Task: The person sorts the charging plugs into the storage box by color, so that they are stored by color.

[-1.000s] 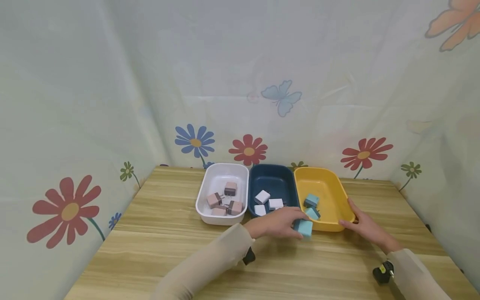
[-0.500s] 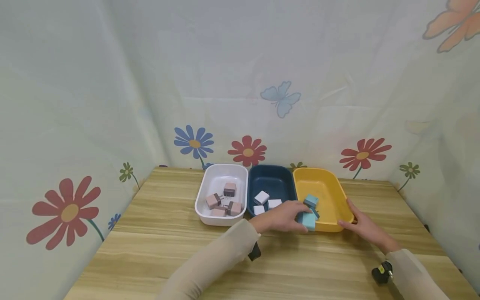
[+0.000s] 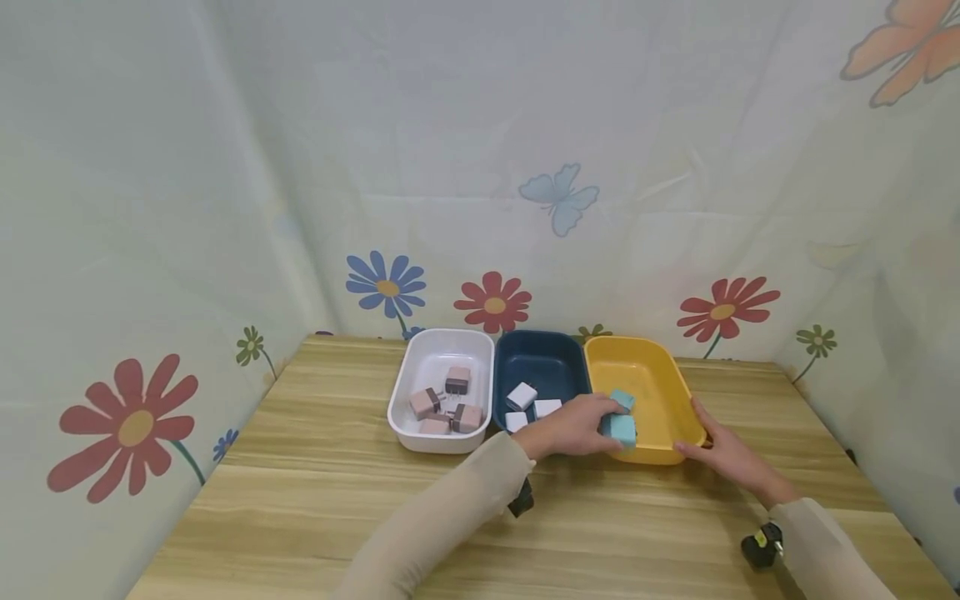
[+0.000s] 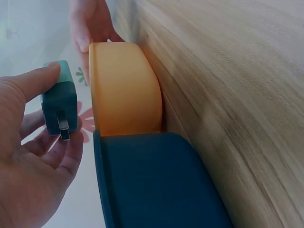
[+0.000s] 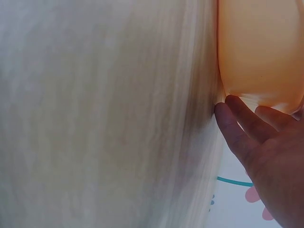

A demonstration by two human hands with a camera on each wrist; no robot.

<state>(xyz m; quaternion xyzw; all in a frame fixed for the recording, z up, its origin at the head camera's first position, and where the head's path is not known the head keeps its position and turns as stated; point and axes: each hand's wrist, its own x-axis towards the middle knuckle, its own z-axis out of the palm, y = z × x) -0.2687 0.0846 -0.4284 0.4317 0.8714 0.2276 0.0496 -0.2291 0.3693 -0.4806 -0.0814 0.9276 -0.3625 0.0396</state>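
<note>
In the head view my left hand (image 3: 572,426) holds a teal charger plug (image 3: 619,430) over the near left part of the yellow tray (image 3: 660,392). The left wrist view shows thumb and fingers pinching this charger (image 4: 61,102), its dark end and metal prongs facing the camera. Another teal charger (image 3: 623,399) lies in the tray just beyond, partly covered by my fingers. At the tray's near right corner, my right hand (image 3: 729,454) grips the edge with thumb and fingers. The right wrist view has those fingers (image 5: 251,121) fairly straight against the tray's outside.
A dark blue tray (image 3: 542,354) with several white chargers (image 3: 522,396) adjoins the yellow one. Left of it stands a white tray (image 3: 438,354) with several pink chargers (image 3: 458,380). All stand on a wooden table (image 3: 315,483) before a flowered curtain (image 3: 450,150).
My left hand has carried the teal charger slightly right and away from me, from the yellow tray's front rim to over its inside. The right hand has stayed at the tray's corner.
</note>
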